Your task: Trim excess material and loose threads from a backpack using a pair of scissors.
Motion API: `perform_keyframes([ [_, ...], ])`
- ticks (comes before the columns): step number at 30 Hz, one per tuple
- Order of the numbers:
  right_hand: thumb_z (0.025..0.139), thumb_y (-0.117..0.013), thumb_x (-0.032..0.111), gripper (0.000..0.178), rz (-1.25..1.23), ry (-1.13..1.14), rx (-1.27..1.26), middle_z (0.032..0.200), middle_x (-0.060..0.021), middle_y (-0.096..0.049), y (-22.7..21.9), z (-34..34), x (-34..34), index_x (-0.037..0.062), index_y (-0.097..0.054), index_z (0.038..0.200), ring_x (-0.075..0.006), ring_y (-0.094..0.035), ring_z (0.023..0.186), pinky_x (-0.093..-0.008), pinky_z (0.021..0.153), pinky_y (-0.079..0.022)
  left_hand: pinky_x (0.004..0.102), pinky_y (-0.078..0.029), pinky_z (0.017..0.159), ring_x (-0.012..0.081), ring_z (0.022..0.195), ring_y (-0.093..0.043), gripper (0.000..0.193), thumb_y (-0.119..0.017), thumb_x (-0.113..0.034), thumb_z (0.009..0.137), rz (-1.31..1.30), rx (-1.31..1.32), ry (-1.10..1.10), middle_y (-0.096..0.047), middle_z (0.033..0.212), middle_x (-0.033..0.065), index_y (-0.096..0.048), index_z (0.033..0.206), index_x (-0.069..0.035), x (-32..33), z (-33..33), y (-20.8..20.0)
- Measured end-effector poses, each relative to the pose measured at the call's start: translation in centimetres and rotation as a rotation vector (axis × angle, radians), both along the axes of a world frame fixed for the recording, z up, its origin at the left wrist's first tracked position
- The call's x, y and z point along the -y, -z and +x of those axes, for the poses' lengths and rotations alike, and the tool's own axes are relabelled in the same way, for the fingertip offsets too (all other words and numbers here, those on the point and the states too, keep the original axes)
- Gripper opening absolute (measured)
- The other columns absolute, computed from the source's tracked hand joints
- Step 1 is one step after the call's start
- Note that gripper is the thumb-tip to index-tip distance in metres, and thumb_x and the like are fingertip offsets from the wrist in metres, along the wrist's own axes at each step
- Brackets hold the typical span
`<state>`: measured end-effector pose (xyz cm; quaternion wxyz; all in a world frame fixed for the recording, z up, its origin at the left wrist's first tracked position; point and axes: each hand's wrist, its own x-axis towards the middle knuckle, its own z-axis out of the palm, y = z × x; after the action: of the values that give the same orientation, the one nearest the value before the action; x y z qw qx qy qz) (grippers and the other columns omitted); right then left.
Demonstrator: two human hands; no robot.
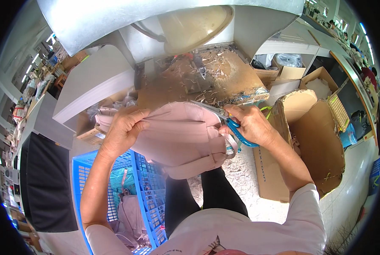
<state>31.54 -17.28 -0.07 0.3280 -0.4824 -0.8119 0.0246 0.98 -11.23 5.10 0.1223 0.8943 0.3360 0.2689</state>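
Observation:
A dusty-pink sewn fabric piece [177,136], bag-like with folds and a pocket or flap along its lower edge, hangs between my hands above my knees. My left hand [125,128] is closed on its upper left edge, thumb and fingers pinching the cloth. In my right hand [254,126] is a pair of scissors [240,135] with blue handles. Their metal blades point up and left along the fabric's top right edge. Whether the blades are apart I cannot tell. My right fingers are close to the fabric's right side, where a light strip hangs down.
Ahead is a worn brown board [232,70] strewn with scraps, beneath a pale metal machine hood [173,12]. At left, a blue plastic basket [134,170] holds mauve and teal sewn pieces. A tall open cardboard box [275,170] stands at right. A grey table [96,76] juts in from the left.

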Motion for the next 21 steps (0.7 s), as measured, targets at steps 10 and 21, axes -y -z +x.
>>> perform_keyframes([
  [10, 0.061, -0.072, 0.043, 0.062, -0.182, 0.0, -0.145, 0.077, -0.0169, -0.059, -1.1, 0.2, 0.2, 0.0002, -0.053, 0.102, -0.0284, -0.058, 0.064, -0.0366, 0.06, -0.047, 0.0343, -0.044, 0.068, 0.0324, 0.075, -0.055, 0.029, -0.062, 0.002, 0.067, -0.033, -0.045, 0.021, -0.059, 0.088, 0.0168, -0.058, 0.097, 0.002, 0.0, 0.3, -0.6],
  [21, 0.063, -0.069, 0.045, 0.061, -0.153, 0.003, 0.066, 0.088, -0.018, -0.059, -2.2, -0.1, 0.3, 0.0013, -0.054, 0.103, -0.0341, -0.058, 0.081, -0.0402, 0.071, -0.047, 0.0358, -0.043, 0.07, 0.0328, 0.078, -0.054, 0.028, -0.062, 0.002, 0.068, -0.029, -0.025, 0.013, -0.059, 0.087, 0.0164, -0.058, 0.096, 0.002, 0.4, 0.5, -0.4],
])
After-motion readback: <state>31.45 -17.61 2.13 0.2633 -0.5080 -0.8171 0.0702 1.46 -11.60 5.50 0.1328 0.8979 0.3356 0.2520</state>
